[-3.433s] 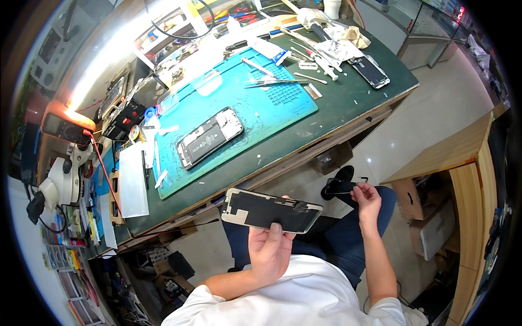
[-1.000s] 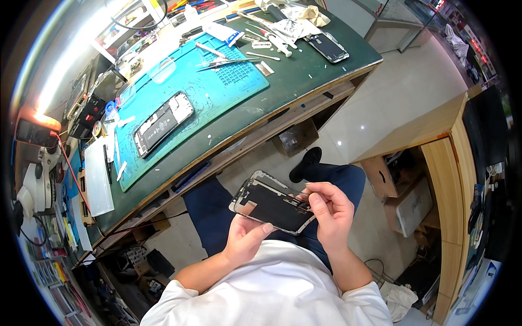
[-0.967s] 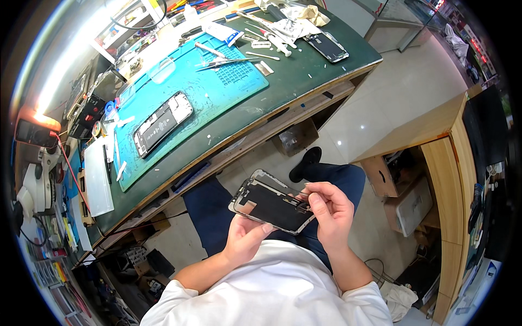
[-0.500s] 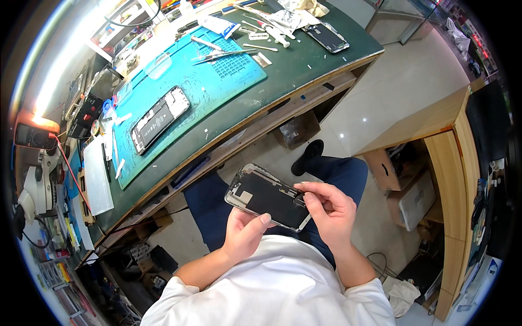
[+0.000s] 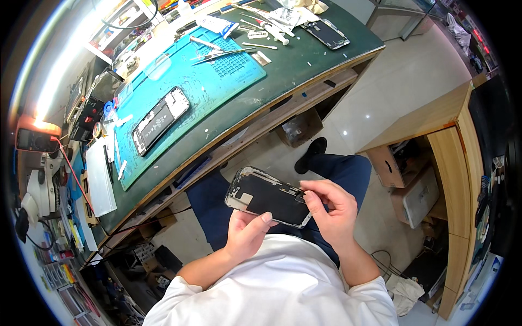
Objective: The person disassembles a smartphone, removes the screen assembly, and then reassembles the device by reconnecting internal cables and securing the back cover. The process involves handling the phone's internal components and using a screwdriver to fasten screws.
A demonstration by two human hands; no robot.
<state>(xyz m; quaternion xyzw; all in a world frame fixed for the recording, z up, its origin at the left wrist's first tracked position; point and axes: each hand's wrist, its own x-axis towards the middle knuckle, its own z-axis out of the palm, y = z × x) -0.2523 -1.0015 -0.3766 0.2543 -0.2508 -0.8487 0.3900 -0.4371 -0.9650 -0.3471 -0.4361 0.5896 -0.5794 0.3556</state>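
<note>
Above my lap I hold a phone screen, its dark inner side with metal plates and flex cables facing up. My left hand grips its near edge, thumb on top and fingers underneath. At the screen's right end, the thumb and index finger of my right hand are pinched together over the corner by the flex cables. Whatever lies between those fingertips is too small to make out. On the blue work mat an opened phone body lies with its battery showing.
A green-topped bench runs across in front of me. Tweezers, a syringe, a white tube and another phone part lie there. A multimeter stands left; a wooden cabinet stands right.
The view has shifted slightly. Both hands stay at the phone screen in nearly the same pose, the right fingertips still at its right end.
</note>
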